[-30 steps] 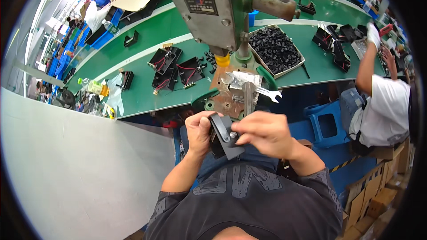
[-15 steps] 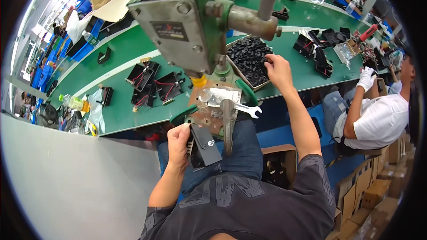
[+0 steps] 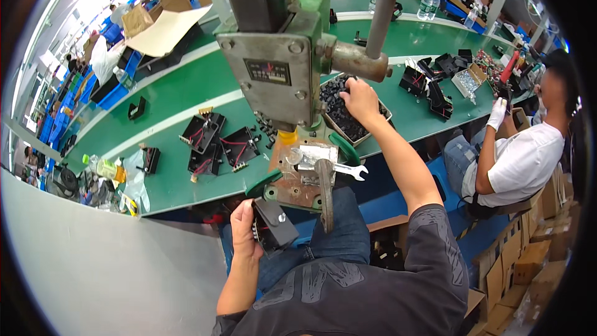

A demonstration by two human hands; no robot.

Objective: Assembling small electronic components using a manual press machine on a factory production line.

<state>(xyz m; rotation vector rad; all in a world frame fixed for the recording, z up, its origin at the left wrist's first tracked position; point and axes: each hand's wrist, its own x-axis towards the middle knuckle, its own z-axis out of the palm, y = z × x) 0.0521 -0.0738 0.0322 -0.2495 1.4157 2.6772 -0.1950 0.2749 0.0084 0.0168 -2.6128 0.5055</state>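
My left hand [image 3: 244, 230] grips a black plastic box [image 3: 278, 226] by its left side, over my lap; a shiny round piece shows on its face. My right hand [image 3: 362, 101] is at a shallow carton tray [image 3: 384, 126] heaped with small black plastic parts [image 3: 334, 101]. Its fingers are bent down and pressed together among the parts, and what they hold is too small to make out. Between my hands stands a green bench press [image 3: 267, 68] with a yellow piece [image 3: 287, 136] under its head. A metal fixture [image 3: 317, 154] and a wrench [image 3: 352, 170] rest on its base.
Several black boxes with red wires [image 3: 208, 134] lie left of the press on the green bench [image 3: 168, 180]. More black housings [image 3: 435, 90] lie to the right, near a seated person [image 3: 516, 143] in a white glove. An open carton [image 3: 390, 231] stands beside my legs.
My right hand has moved left and farther into the tray of black parts. The box in my left hand is tilted slightly differently. The whole view has shifted a little with my head.
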